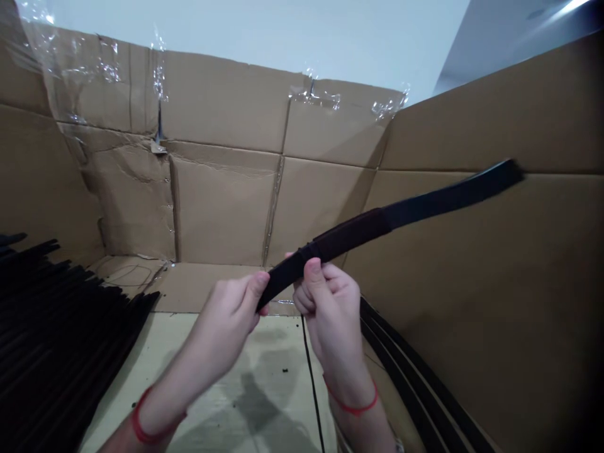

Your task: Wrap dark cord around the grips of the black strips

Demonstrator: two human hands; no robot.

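Observation:
My left hand and my right hand both pinch the near end of a long black strap, gripping it between thumbs and fingers. The strap bends upward and runs to the right, with its far end free in the air in front of the cardboard wall. A dark brown, fabric-like sleeve covers the strap just beyond my right hand. A thin band circles the strap next to my right thumb. Each wrist wears a red string bracelet.
A stack of black strips lies at the left, and more curved black strips lie at the lower right. Taped, creased cardboard walls surround a pale board surface with dark specks and a black line.

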